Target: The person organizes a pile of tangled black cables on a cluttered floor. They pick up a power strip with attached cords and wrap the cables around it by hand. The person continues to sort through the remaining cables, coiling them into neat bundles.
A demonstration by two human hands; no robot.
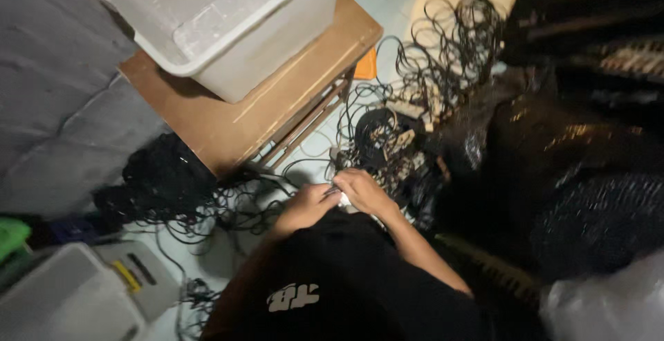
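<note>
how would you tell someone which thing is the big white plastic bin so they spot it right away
Start at the brown wooden table in the upper left of the head view. The white plastic bin sits on top of it, tilted toward the corner, open and pale inside. Unlike the grey tub down on the floor at lower left, it is raised above the black cables.

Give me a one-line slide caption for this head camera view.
Left hand and right hand meet over tangled black cables beside a brown wooden table.
</note>
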